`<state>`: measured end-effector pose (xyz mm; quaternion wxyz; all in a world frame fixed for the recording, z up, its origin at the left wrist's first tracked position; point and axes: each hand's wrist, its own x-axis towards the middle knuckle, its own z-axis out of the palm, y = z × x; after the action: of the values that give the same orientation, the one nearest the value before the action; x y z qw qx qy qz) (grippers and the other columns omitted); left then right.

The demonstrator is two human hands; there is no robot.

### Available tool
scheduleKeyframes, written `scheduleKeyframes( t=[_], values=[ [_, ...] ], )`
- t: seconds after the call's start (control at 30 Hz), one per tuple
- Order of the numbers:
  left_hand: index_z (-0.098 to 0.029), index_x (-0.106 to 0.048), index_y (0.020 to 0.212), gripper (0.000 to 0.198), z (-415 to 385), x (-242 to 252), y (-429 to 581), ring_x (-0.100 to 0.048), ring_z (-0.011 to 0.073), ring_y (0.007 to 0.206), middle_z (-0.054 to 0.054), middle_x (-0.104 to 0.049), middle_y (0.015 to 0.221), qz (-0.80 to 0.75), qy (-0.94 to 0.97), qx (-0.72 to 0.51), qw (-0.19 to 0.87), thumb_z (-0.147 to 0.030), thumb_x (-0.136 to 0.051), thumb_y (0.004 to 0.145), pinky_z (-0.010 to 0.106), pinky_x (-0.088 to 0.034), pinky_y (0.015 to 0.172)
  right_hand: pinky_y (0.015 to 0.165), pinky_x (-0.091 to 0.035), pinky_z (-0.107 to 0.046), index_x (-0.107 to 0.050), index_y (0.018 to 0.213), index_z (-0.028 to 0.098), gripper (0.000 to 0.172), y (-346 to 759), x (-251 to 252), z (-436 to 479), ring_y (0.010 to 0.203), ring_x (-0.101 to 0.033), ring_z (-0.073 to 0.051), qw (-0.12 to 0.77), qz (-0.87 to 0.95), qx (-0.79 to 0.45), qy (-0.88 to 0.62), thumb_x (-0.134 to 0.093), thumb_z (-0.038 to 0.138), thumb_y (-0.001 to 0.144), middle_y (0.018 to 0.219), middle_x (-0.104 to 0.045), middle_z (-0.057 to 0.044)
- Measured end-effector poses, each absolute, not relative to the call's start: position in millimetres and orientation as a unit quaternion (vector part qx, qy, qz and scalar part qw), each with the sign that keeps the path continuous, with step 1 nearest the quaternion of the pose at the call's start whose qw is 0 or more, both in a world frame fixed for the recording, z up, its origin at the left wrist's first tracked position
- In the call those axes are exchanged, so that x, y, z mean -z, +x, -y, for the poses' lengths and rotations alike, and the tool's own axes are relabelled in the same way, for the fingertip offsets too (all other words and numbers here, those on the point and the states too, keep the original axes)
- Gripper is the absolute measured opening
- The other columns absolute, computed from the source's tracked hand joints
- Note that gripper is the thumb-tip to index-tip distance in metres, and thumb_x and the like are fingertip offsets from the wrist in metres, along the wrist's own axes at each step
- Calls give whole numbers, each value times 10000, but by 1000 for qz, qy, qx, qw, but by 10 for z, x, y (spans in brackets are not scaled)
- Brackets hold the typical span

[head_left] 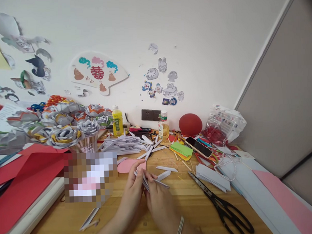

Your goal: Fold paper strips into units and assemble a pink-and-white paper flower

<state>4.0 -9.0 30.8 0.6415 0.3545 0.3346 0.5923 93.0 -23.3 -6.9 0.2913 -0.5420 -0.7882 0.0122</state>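
Observation:
Above the wooden table (pixel 134 216), my left hand (pixel 134 187) and my right hand (pixel 157 195) come together around folded white paper strips (pixel 145 181). Both hands are closed on the paper, and its ends stick out between the fingers and past the right hand. How many pieces are held is hidden by the fingers. Just behind the hands lies a pink paper sheet (pixel 127 165). Loose folded white strips (pixel 166 169) rest to the right of it, and a larger heap of such strips (pixel 126 144) lies farther back.
Black-handled scissors (pixel 220 203) lie at the right, near a white paper stack (pixel 213 176) and a phone (pixel 199 147). Bottles (pixel 117 121), a red balloon (pixel 190 124) and a plastic bag (pixel 225 123) stand along the wall. Paper flowers (pixel 66 135) and red paper (pixel 37 175) fill the left.

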Motion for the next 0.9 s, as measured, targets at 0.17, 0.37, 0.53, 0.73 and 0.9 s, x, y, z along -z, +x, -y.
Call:
scheduleKeyframes(
  t=[0.17, 0.37, 0.53, 0.73, 0.9],
  values=[
    [-217, -512, 831, 351, 93, -317, 40, -610, 171, 650, -15, -634, 672, -343, 355, -596, 634, -505, -652, 688, 208, -387, 485, 865, -496, -358, -435, 1282, 125, 493, 919, 78, 244, 1104, -559, -244, 289, 785, -25, -547, -441, 34, 797, 1232, -562, -142],
    [-198, -476, 698, 339, 109, -351, 57, -592, 151, 662, -15, -620, 676, -322, 345, -606, 640, -479, -666, 687, 212, -412, 539, 861, -492, -346, -446, 1266, 118, 494, 935, 43, 259, 1078, -577, -237, 288, 780, -51, -554, -438, 25, 781, 1214, -575, -150],
    [-174, -504, 631, 342, 104, -353, 41, -582, 158, 683, 17, -613, 681, -312, 368, -590, 648, -480, -605, 745, 227, -421, 573, 864, -484, -333, -462, 1249, 120, 475, 949, 5, 266, 1075, -578, -231, 302, 777, -78, -547, -455, 30, 782, 1194, -590, -142],
    [-177, -465, 585, 373, 78, -337, 10, -557, 139, 657, -1, -589, 661, -344, 351, -584, 646, -489, -599, 742, 204, -385, 534, 793, -497, -301, -533, 1133, 145, 343, 937, -28, 267, 971, -628, -215, 316, 760, -134, -552, -433, 44, 821, 1088, -647, -114],
    [-202, -442, 665, 301, 88, -313, 44, -488, 101, 563, -51, -514, 591, -314, 312, -616, 652, -417, -643, 732, 186, -372, 518, 792, -478, -249, -503, 1108, 172, 271, 987, 4, 290, 972, -607, -173, 395, 737, -226, -501, -424, 102, 858, 1062, -636, -71]
  ],
)
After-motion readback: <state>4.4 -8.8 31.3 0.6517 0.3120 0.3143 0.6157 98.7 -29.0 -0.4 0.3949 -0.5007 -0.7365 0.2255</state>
